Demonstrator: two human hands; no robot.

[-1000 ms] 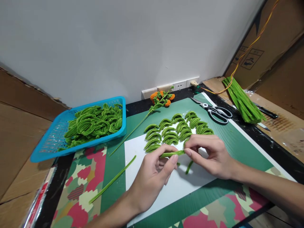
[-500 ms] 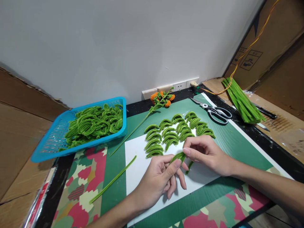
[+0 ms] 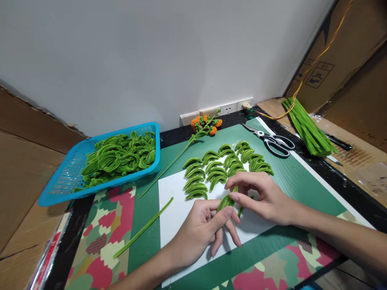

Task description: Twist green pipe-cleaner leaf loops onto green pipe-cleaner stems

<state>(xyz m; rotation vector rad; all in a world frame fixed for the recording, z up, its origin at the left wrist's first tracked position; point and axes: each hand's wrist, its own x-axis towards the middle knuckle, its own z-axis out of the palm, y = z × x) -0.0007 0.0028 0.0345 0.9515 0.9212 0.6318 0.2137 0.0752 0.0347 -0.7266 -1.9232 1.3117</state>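
Observation:
A short green pipe cleaner piece (image 3: 225,201) is pinched between both hands over a white sheet (image 3: 178,209). My left hand (image 3: 202,229) grips its lower end between thumb and forefinger, other fingers hanging down. My right hand (image 3: 263,197) presses its upper end with thumb and forefinger, remaining fingers arched. Just beyond lie several rows of bent green leaf shapes (image 3: 223,167). A loose green scrap (image 3: 240,211) lies under my right hand.
A blue basket (image 3: 57,185) full of green bent pieces sits at left. A straight green pipe cleaner (image 3: 143,227) lies on the mat. An orange-flowered stem (image 3: 205,125), scissors (image 3: 273,141) and a bundle of green stems (image 3: 306,127) lie farther back.
The green piece went from lying level between my hands to folded and tilted upright. My left fingers opened downward and both hands shifted slightly toward me.

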